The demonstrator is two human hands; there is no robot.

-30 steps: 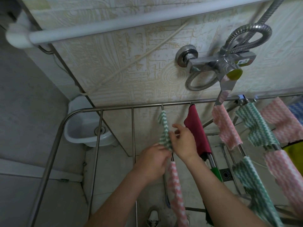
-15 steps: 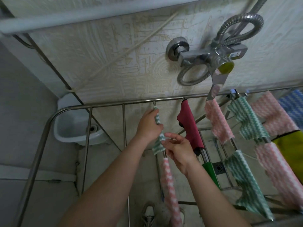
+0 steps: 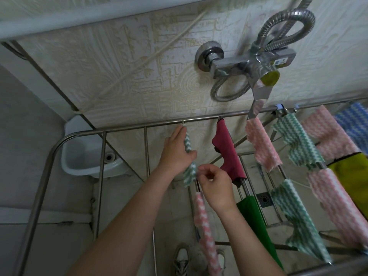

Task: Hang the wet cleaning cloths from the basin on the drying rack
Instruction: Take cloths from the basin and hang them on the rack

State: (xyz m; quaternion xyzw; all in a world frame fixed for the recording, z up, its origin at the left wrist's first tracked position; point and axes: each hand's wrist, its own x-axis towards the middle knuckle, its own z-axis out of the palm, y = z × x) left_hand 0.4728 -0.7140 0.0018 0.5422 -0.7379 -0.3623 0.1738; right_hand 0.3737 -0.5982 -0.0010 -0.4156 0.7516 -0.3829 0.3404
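Upper right, I see a chrome shower mixer (image 3: 245, 65) with its looped metal hose (image 3: 310, 22); lower centre, a shoe (image 3: 182, 261); right of centre, a floor drain (image 3: 264, 199).

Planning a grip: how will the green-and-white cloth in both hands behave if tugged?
Probably floppy: the green-and-white cloth bunches where the left hand holds it. Likely light, since the right hand manages its corner with a fingertip pinch. It may slide along the smooth metal rack.
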